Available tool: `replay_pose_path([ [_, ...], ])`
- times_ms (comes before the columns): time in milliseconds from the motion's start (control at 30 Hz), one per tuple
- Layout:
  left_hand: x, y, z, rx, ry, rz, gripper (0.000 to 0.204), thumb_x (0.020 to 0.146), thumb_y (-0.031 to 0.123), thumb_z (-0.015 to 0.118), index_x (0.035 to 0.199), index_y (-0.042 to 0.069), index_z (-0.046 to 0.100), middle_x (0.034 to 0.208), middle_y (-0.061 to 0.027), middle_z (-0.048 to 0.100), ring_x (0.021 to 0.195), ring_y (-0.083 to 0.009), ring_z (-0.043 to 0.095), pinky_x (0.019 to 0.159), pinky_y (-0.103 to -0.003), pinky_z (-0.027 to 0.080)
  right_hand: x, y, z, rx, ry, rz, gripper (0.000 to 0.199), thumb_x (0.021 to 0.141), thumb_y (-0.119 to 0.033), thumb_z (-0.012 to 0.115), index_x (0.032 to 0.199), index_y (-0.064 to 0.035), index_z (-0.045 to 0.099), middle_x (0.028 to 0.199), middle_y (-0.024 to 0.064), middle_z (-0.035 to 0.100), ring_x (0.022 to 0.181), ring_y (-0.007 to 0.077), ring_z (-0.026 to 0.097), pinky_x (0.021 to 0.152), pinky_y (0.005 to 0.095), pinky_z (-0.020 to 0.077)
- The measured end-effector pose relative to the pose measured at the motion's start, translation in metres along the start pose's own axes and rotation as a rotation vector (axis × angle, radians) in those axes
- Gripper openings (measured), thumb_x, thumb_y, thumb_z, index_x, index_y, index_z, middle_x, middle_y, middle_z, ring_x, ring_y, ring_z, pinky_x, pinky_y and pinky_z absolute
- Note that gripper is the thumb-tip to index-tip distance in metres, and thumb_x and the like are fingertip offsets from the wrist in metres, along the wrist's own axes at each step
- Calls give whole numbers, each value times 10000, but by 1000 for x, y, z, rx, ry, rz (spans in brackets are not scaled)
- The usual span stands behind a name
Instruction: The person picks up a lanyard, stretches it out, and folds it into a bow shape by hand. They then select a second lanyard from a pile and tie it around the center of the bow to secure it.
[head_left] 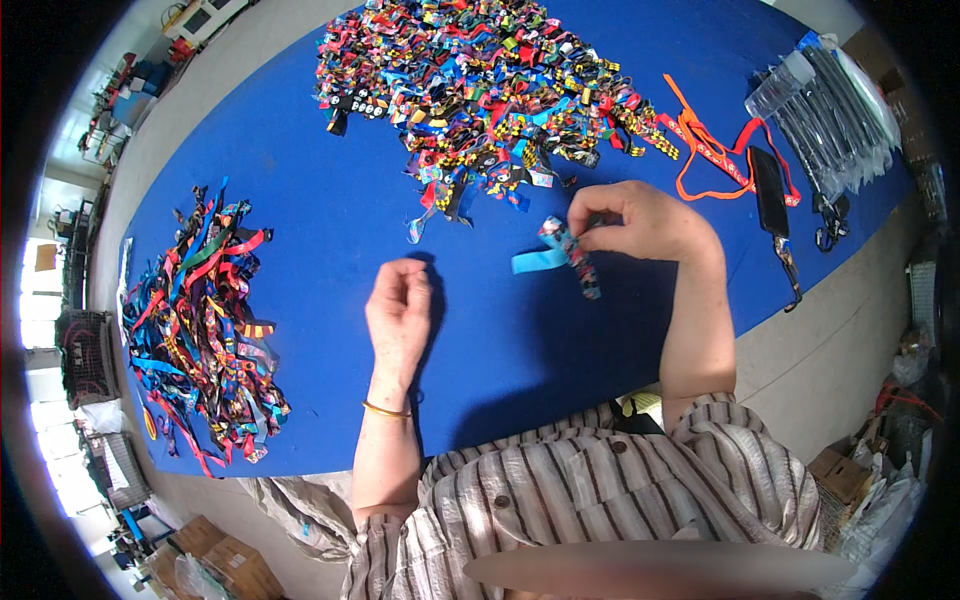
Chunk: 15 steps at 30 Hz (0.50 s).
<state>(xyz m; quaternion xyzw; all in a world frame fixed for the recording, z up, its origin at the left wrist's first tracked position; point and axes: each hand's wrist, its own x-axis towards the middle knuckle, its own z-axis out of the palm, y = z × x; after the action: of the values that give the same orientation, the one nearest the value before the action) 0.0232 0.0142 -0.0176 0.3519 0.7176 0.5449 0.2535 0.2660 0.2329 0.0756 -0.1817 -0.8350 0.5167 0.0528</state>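
Blue table (480,350) bears multicoloured ribbon heap (480,100). Right hand (640,220), nearside of heap: wrist bent inward, fingertips pinching. Left hand (398,300), also nearside: fingers curled, contents cannot be told. Patterned ribbon strip (579,264) with light-blue tail (538,261), nearside of heap, in right-hand pinch; printing illegible.

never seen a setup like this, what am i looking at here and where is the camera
There's no machine: these are a person's bare hands, seen from a camera worn on the head, looking down. Its wide fisheye lens bends straight edges.

The right hand pinches a patterned strip; a light-blue strip sticks out beside it, though I can't tell whether they're joined. The left hand has curled fingers and nothing visible in it.

On the blue table lie a big multicoloured heap at the far side, a pile of strips at left, and orange straps at right.
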Motion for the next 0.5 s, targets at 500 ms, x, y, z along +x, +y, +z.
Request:
replay_pose_path([
  [500, 64, 75, 129, 952, -426, 453, 689, 817, 29, 579, 1452, 240, 417, 1041, -219, 588, 806, -377, 684, 691, -459, 567, -6, 12, -34, -174, 244, 137, 125, 825, -17, 683, 936, -47, 633, 848, -7, 636, 785, 77, 547, 707, 259, 439],
])
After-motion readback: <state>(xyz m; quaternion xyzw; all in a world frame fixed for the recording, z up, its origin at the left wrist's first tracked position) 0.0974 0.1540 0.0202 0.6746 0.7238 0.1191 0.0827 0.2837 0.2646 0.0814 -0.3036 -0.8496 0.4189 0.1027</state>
